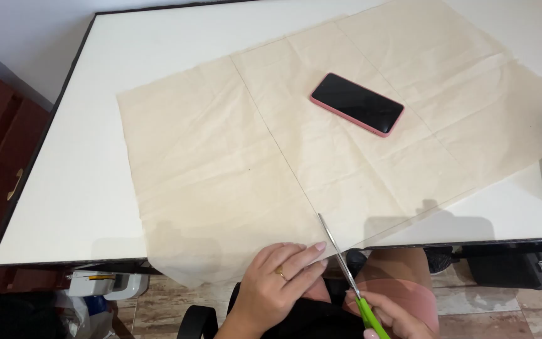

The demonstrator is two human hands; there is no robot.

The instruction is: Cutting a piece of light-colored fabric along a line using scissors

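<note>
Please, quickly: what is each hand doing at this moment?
Left hand: open, flat, pressing the hanging edge of the beige fabric beside the blades.
Right hand: closed on the green handles of the scissors, blades at the fabric edge.

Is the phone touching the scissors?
Apart. The head view shows the pink phone lying on the cloth far up the table, with bare cloth between it and the scissors at the near edge.

We press our left hand point(280, 276) flat on the near edge of a creased beige cloth sheet point(221, 157) spread over a white, black-edged table point(76, 182). Our right hand point(387, 317) grips green-handled scissors point(346, 276), blades at the cloth's edge. A pink-cased phone point(357, 104) lies on the cloth.
</note>
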